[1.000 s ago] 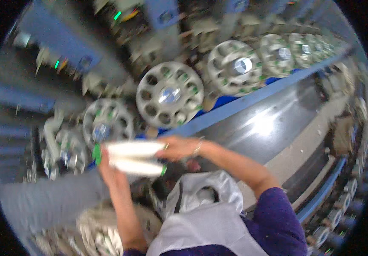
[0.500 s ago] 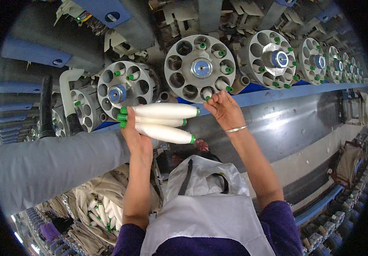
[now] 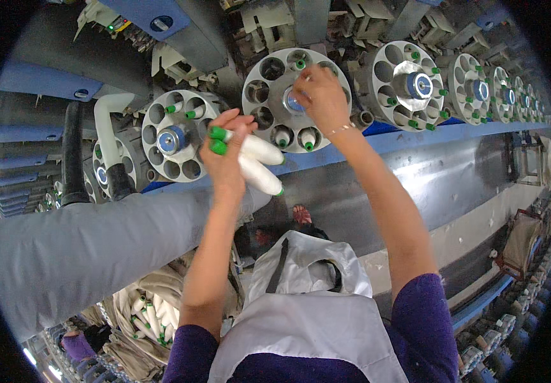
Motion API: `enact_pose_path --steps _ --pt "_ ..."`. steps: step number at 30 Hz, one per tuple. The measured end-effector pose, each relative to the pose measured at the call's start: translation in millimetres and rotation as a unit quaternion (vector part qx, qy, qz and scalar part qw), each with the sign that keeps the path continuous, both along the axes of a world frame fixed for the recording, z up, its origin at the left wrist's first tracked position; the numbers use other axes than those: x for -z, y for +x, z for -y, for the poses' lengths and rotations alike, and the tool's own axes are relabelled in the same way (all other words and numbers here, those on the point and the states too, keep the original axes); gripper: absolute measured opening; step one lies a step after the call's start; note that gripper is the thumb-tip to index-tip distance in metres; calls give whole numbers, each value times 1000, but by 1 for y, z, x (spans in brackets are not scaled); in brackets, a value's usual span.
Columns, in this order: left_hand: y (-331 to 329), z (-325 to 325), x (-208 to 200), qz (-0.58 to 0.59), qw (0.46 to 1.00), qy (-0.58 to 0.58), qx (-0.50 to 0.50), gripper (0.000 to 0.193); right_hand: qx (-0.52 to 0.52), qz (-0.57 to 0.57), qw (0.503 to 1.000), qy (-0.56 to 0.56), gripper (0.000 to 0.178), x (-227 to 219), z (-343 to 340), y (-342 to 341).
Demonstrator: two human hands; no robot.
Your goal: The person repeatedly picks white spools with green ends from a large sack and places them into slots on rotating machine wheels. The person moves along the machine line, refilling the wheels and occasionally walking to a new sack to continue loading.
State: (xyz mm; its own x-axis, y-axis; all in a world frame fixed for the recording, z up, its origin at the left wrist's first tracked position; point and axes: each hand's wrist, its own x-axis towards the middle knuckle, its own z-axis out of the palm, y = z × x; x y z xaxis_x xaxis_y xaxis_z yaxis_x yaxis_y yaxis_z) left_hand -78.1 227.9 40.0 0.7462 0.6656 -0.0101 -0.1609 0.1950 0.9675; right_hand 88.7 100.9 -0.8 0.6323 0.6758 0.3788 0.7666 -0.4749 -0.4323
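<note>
A cupped left hand (image 3: 225, 172) has its thumb and palm closed round two white, spindle-shaped thread bobbins with green ends (image 3: 259, 174), its other fingers lifted loosely. They fan apart, so a slackened grip could let the lower one slip, and knocking the wheel's edge could scuff the thread. Beyond, the right hand (image 3: 320, 96) is half curled in front of the hub of a pale round wheel pierced with holes (image 3: 275, 99); blur hides its fingertips, and I cannot tell whether they hold anything. A careless reach there could bump a seated bobbin, since several green ends jut from the holes

Nearest the body is a smooth white cloth apron (image 3: 294, 325), with a rumpled beige cloth sack (image 3: 170, 276) of similar bobbins at lower left. A fat tube in creased grey fabric (image 3: 84, 249) lies across the left side; past it a straight, painted blue rail (image 3: 326, 158) runs under the wheels. Further off, a silvery-centred wheel (image 3: 406, 96) leads a row of flat, hard-looking discs, shrinking into the distance
</note>
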Motion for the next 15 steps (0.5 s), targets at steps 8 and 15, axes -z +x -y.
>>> enact_pose_path --steps 8,15 --pt "-13 -18 -7 -17 951 -298 75 15 -231 -489 832 124 47 -9 53 -86" --pt "-40 67 -6 -51 965 -242 88 20 101 -303 945 -66 40 18 153 -173"
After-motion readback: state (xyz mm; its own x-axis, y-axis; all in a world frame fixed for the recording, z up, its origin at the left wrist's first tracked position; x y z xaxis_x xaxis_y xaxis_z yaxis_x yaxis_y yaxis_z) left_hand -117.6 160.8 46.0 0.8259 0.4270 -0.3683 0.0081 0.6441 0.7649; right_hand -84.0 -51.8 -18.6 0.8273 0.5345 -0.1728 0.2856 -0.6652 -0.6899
